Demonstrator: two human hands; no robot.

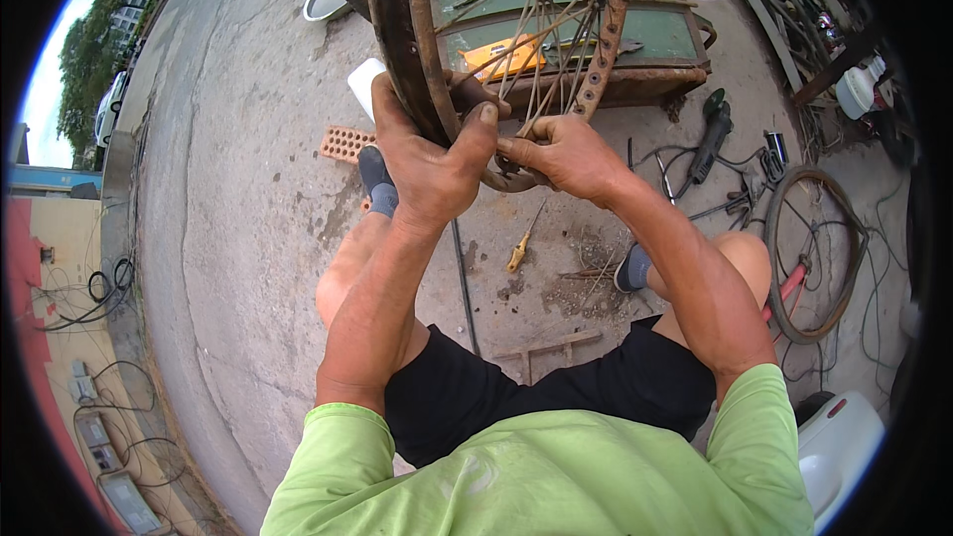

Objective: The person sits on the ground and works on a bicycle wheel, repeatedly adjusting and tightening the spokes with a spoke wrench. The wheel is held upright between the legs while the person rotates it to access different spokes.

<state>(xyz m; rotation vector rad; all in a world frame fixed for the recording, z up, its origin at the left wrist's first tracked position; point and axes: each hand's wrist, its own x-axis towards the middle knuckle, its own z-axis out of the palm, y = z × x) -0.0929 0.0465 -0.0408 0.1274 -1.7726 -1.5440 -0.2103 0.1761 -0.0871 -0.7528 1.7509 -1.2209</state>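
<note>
A rusty spoked wheel (600,69) stands upright above my lap, with a black tyre (405,40) along its left side. My left hand (427,154) grips the tyre and rim low on that side, thumb bent upward against them. My right hand (556,154) is closed on the lower part of the rim, thumb and forefinger pinched at its inner edge near the spokes; what exactly lies between the fingertips is hidden. Behind the wheel, an orange packet (505,55) lies on a green-topped metal stand (655,25).
A perforated brick (347,143), yellow-handled screwdriver (518,253), black rod (462,278) and metal frame piece (576,342) lie on the concrete floor. At right are a black power tool (711,139), cables and another wheel (834,319) with red metal. Coiled wires (109,283) lie far left.
</note>
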